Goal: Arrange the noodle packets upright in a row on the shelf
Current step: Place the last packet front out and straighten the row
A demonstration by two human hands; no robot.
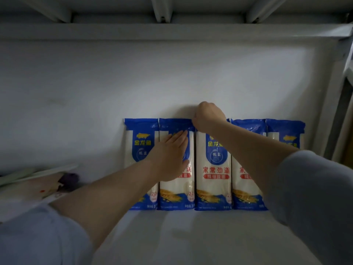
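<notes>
Left hand (pixel 172 157): open and flat on the second packet (pixel 176 192), likely steadying it upright.
Right hand (pixel 208 116): fingers closed, pinching the third packet (pixel 213 175) at its top to straighten it.
Noodle packets: five side by side, upright against the shelf's (pixel 191 236) back wall.

At the lower left of the frame lies a flat pale paper or card item (pixel 28 186) with a small red mark on it; its exact kind I cannot tell; just beside it, to the right, sits a small dark purple object (pixel 69 178), blurred; behind everything stands a plain white back wall (pixel 133 73); along the top run grey metal beams (pixel 162 10); at the right edge a pale vertical frame post (pixel 343 96) is partly seen.
</notes>
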